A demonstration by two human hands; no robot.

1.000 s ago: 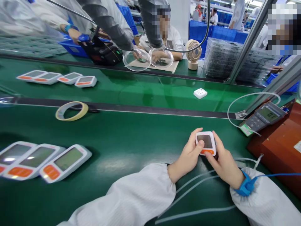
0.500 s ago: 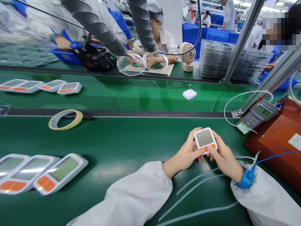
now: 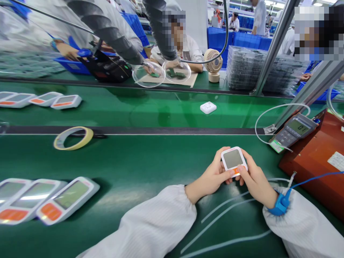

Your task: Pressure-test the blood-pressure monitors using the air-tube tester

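Between both hands is a small white digital monitor (image 3: 233, 158) with a blank grey screen and orange buttons, held face up above the green bench. My left hand (image 3: 211, 177) grips its left side, thumb near the lower edge. My right hand (image 3: 256, 181) wraps its right side, and that thumb lies over the orange buttons. The other fingers are partly hidden under the casing. A blue wrist strap (image 3: 281, 203) with a blue cord circles my right wrist. Thin clear tubes (image 3: 223, 211) lie on the bench beneath my right forearm.
Larger white monitors (image 3: 68, 199) lie at left, near a tape roll (image 3: 73, 138). Beyond a dark rail, a green belt (image 3: 150, 107) carries several monitors (image 3: 66, 102) and a white piece (image 3: 208, 107). A handheld meter (image 3: 298, 129) rests against a red-brown box (image 3: 317, 157). Co-workers sit beyond.
The monitors and the white piece on the far belt have shifted left. Both hands keep the same hold on the small monitor. The whole view has moved very slightly.
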